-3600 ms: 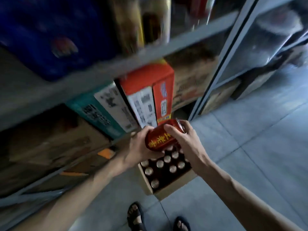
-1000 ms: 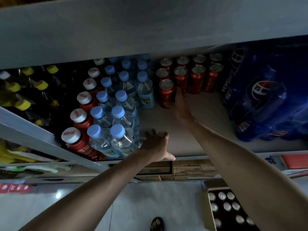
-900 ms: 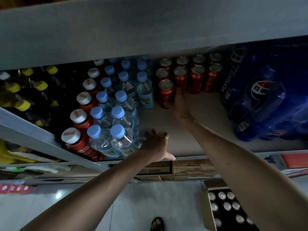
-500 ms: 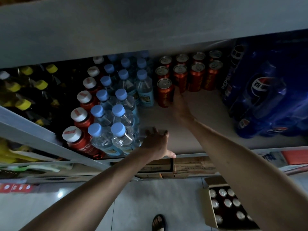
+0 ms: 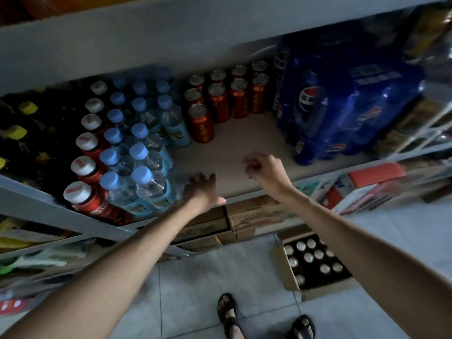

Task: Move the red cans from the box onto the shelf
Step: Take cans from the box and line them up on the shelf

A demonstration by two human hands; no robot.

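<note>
Both hands (image 5: 201, 189) empty nr shelf (image 5: 239, 148)

On the shelf (image 5: 244, 143) at mid-frame, cans (image 5: 220, 99) stand at the back between bottles (image 5: 137, 148) on the left and wrapped packs (image 5: 337, 111) on the right, while the box (image 5: 288, 272) of cans sits on the floor (image 5: 208, 277) at lower right.

Clear water bottles with blue caps (image 5: 137, 152) stand in rows on the left; just left of them runs a row of red bottles with white caps (image 5: 83, 165); further left, dark bottles with yellow caps (image 5: 22, 118) sit in shadow; blue wrapped packs of cola (image 5: 342, 106) fill the right side; flat cardboard cartons (image 5: 244, 216) lie stacked below; two sandalled feet (image 5: 264, 319) stand on the grey tiled floor (image 5: 195, 289)
</note>
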